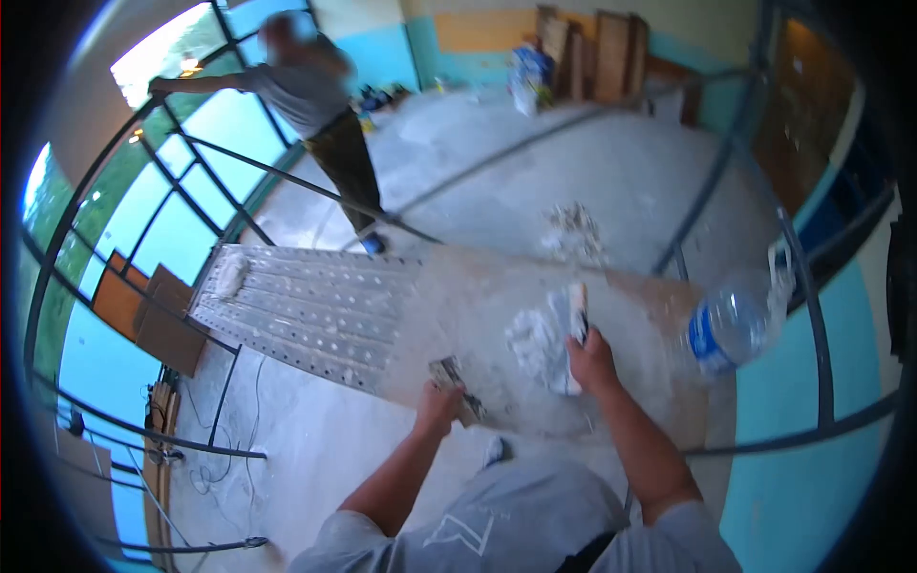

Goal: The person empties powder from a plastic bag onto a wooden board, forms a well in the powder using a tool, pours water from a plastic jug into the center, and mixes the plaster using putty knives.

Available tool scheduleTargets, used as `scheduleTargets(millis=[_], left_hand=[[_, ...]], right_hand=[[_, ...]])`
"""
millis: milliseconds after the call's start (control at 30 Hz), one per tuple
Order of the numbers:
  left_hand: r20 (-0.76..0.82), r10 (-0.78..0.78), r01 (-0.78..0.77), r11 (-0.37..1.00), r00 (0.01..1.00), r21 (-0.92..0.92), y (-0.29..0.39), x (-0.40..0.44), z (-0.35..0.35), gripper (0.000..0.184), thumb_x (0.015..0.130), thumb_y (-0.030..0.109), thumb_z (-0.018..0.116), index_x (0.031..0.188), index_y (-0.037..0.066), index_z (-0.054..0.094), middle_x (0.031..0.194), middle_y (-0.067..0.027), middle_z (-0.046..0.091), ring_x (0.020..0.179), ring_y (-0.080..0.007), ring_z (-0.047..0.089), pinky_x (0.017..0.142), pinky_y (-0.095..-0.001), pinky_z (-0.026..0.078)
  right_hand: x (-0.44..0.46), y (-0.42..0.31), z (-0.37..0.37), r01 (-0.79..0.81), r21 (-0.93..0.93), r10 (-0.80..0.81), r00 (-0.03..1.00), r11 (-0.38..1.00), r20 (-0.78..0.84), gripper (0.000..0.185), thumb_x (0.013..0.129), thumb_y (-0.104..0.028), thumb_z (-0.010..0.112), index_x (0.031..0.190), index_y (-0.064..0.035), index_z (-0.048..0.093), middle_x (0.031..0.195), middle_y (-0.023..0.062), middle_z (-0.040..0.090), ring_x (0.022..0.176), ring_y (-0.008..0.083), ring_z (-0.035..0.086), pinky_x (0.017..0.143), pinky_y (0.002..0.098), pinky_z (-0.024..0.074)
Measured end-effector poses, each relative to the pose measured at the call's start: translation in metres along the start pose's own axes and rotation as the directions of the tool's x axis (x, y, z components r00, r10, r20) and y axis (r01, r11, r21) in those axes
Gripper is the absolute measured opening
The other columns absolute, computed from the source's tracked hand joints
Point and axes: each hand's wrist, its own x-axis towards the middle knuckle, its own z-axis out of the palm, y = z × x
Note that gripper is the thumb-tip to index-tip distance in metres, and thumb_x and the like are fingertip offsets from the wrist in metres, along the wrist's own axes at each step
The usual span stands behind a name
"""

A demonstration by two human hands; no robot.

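My left hand [439, 406] is closed around a putty knife [445, 371] with a dark, white-smeared blade, held above the platform's near edge. My right hand [594, 363] grips a trowel [578, 304], a long pale strip of it showing past my fingers. Right beside that hand lies a heap of white putty [537, 346] on a smeared board [478, 277]; where the tool touches the heap is hard to make out. The board covers the right part of a perforated metal scaffold platform [325, 306].
A large clear water bottle [731, 329] stands on the platform's right end. Scaffold rails [817, 325] surround me. Another person [320, 105] stands beyond the platform, one hand on a frame. White debris [573, 232] lies on the floor, and boards [611, 57] lean against the far wall.
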Motion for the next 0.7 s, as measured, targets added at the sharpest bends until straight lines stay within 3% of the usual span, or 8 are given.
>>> scheduleTargets(millis=[67,200,233,333,367,433,600,700], left_hand=[[0.091,-0.062,0.068,0.996,0.994,-0.06,0.008,-0.014,0.01,0.027,0.087,0.014,0.063,0.108,-0.001,0.056,0.093,-0.0115,0.063,0.078,-0.0215,0.063,0.063,-0.0384,0.056],[-0.005,-0.191,0.19,0.979,0.982,-0.068,-0.002,-0.012,0.044,0.027,0.087,0.015,0.063,0.11,0.001,0.058,0.089,-0.0105,0.061,0.081,-0.0227,0.063,0.062,-0.0412,0.053],[-0.009,-0.199,0.198,0.979,0.98,-0.046,-0.002,-0.009,0.053,0.027,0.087,0.016,0.063,0.11,0.001,0.058,0.088,-0.0103,0.061,0.082,-0.0231,0.063,0.061,-0.0412,0.052],[0.088,-0.062,0.064,0.998,0.994,-0.013,0.006,0.013,0.087,0.026,0.087,0.019,0.066,0.106,0.004,0.054,0.084,-0.0071,0.056,0.071,-0.0173,0.057,0.054,-0.0357,0.047],[0.085,0.013,-0.021,0.995,0.996,0.095,0.015,0.024,0.096,0.026,0.088,0.019,0.066,0.106,0.004,0.055,0.085,-0.0074,0.057,0.071,-0.0171,0.058,0.055,-0.0355,0.048],[0.105,0.159,-0.184,0.933,0.982,0.308,0.031,0.039,0.11,0.024,0.088,0.018,0.065,0.105,0.003,0.056,0.088,-0.0081,0.058,0.073,-0.0167,0.058,0.059,-0.0351,0.049],[0.186,0.199,-0.247,0.924,0.962,0.29,0.067,0.09,0.052,0.036,0.085,0.023,0.068,0.109,-0.002,0.058,0.096,-0.0128,0.066,0.083,-0.0223,0.064,0.067,-0.04,0.051],[0.171,-0.069,-0.005,0.917,0.983,0.398,0.09,0.121,0.049,0.027,0.087,0.019,0.066,0.104,-0.001,0.061,0.087,-0.0096,0.063,0.08,-0.0206,0.062,0.064,-0.0383,0.053]], right_hand=[[-0.008,-0.002,-0.014,0.027,0.038,-0.027,1.0,0.999,-0.005,0.036,0.09,-0.029,0.062,0.103,0.0032,0.058,0.091,0.0263,0.066,0.091,0.0455,0.062,0.079,0.0477,0.0494],[-0.021,0.017,-0.046,0.004,0.225,0.018,0.995,0.974,-0.094,0.035,0.091,-0.031,0.062,0.1,0.0025,0.058,0.087,0.0231,0.066,0.085,0.0409,0.064,0.075,0.0447,0.0492],[-0.021,0.037,-0.043,-0.027,0.234,0.064,0.986,0.972,-0.153,0.035,0.091,-0.031,0.063,0.101,0.0026,0.059,0.086,0.0188,0.067,0.082,0.0333,0.065,0.075,0.0408,0.0489],[-0.024,0.087,-0.039,-0.156,0.448,0.229,0.967,0.88,-0.114,0.035,0.091,-0.03,0.063,0.105,0.0024,0.06,0.085,0.015,0.067,0.081,0.0265,0.065,0.075,0.0381,0.0485],[-0.027,0.099,-0.038,-0.188,0.499,0.264,0.961,0.846,-0.084,0.034,0.092,-0.028,0.063,0.107,0.0015,0.061,0.089,0.0104,0.067,0.081,0.0198,0.062,0.074,0.0355,0.0482],[-0.042,0.102,-0.044,-0.283,0.611,0.359,0.933,0.739,-0.002,0.032,0.093,-0.027,0.062,0.109,0.0009,0.061,0.093,0.009,0.067,0.084,0.0182,0.062,0.075,0.0343,0.0482],[-0.066,0.125,-0.05,-0.306,0.79,0.425,0.903,0.531,0.064,0.029,0.094,-0.022,0.062,0.113,-0.0011,0.06,0.1,0.0053,0.064,0.089,0.015,0.059,0.077,0.0326,0.0483],[-0.079,0.127,-0.06,-0.331,0.801,0.436,0.895,0.499,0.098,0.029,0.094,-0.021,0.061,0.117,-0.0027,0.059,0.102,0.0044,0.063,0.091,0.0146,0.059,0.08,0.0318,0.0492]])
